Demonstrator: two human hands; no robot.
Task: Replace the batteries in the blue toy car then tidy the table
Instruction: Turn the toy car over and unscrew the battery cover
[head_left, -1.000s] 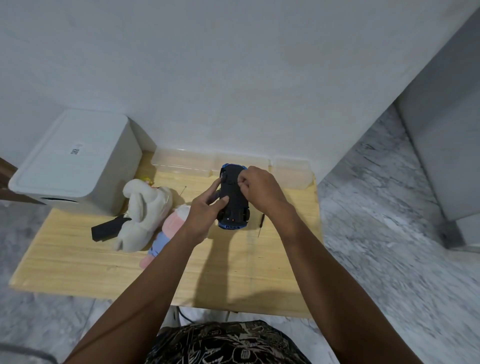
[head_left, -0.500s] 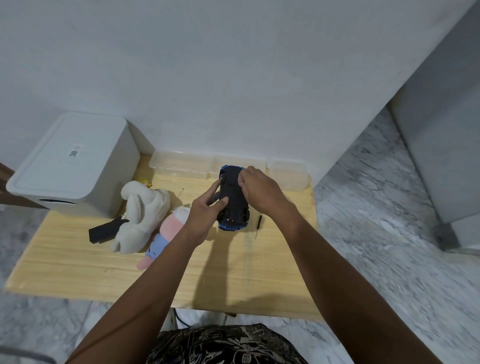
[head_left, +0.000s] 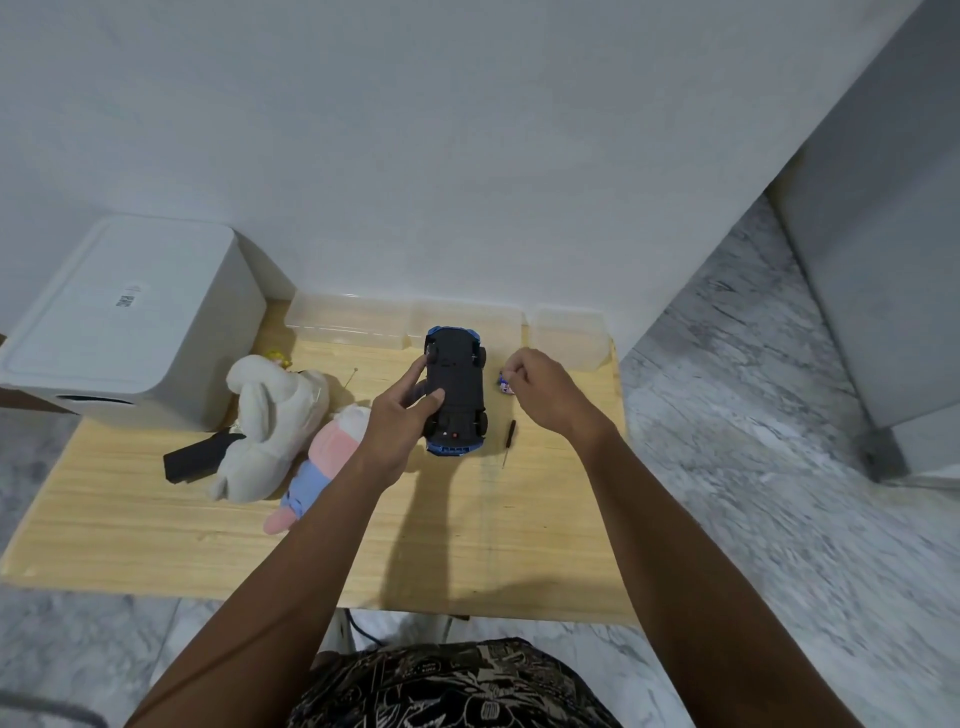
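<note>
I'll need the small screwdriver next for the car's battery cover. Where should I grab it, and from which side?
Probably pinch the dark handle, the thicker far end of the screwdriver, from above with the right hand. It lies flat on the wooden table, thin shaft pointing toward you, just right of the upturned blue toy car that the left hand holds.

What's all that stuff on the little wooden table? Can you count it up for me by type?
Toy cars: 1, the blue toy car lying upside down
Soft toys: 2, a white plush and a pink and blue plush
Clear plastic containers: 3
Screwdrivers: 1, the small screwdriver
Batteries: 1, the battery at the right hand's fingers
Black objects: 1, a flat black object
Total: 9
</note>
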